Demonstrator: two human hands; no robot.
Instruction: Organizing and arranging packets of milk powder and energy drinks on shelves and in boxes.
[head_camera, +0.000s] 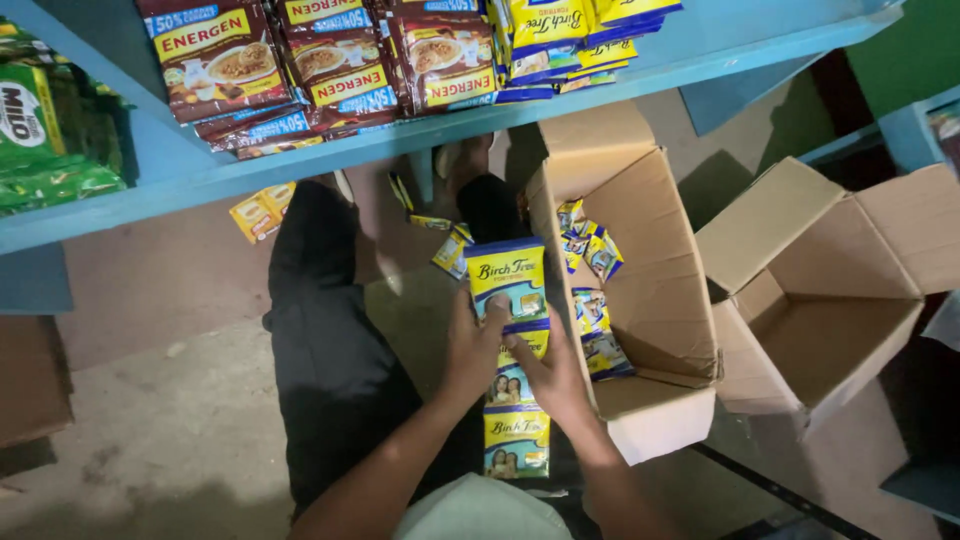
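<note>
I'm looking down w/ the head cam at two open cardboard boxes on the floor. The near box sits just right of my hands, flaps up; inside it lie several yellow-and-blue sachets, loose along the left wall and bottom, some overlapping. The far box, right of it and touching at one corner, shows only bare cardboard inside.

My left hand and right hand both grip a sachet strip, a chain of joined packets hanging approx. vertical between my knees, just left of the near box. Left hand is closed round the strip's left edge, thumb pressed on the front of the top packet. Right hand is curled on the right edge a bit lower, fingers wrapped behind; can't tell how tight. The strip is yellow w/ blue bands top and bottom, small picture panels on each packet; at least three packets show, the lowest hanging free below both hands.

More sachets of the same colours lie on the floor beyond my dark trouser leg. Above, a light-blue shelf carries dark brown cereal-drink packs, yellow-blue packs at right, green packs at far left.
</note>
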